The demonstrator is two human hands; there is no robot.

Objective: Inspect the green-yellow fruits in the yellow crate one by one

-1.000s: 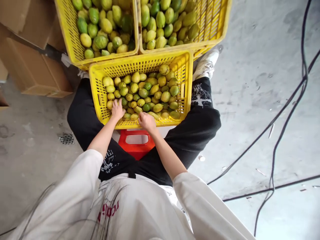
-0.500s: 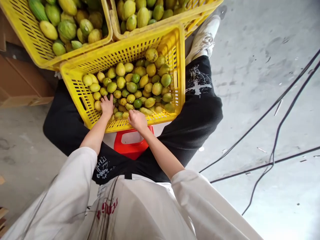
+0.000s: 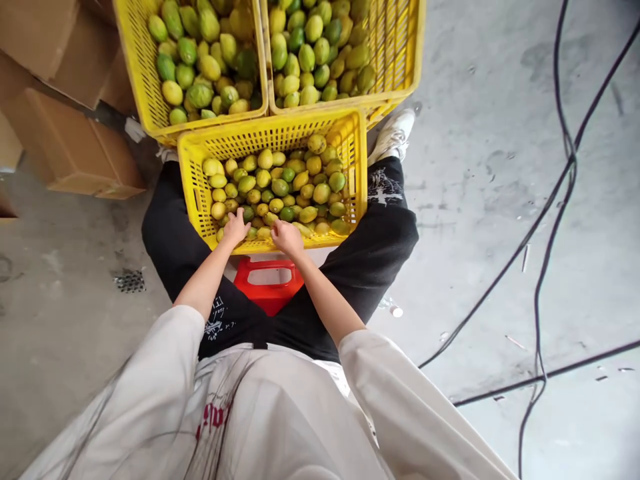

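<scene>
Many yellow and green lemons (image 3: 301,181) lie in a yellow slotted crate (image 3: 273,128) between my knees. At its near left part, my left hand (image 3: 236,228) rests on the fruit, fingers reaching forward and a little apart. A dark green lemon (image 3: 248,213) sits right beside its fingertips. My right hand (image 3: 287,237) is closed at the crate's near edge, with its fingers curled down. A mottled yellow lemon (image 3: 271,219) lies just ahead of those fingers; whatever is inside the grip is hidden.
Two more yellow crates, one at the left (image 3: 210,123) and one at the right (image 3: 345,103), stand beyond, filled with lemons. A red plastic stool (image 3: 270,293) shows between my legs. Cardboard boxes (image 3: 75,143) are at left. Black cables (image 3: 543,247) cross the floor at right.
The view has shifted, so more of the far crates and the boxes shows. Both hands stay low among the lemons at the near side; the left hand's fingers are drawn closer together.
</scene>
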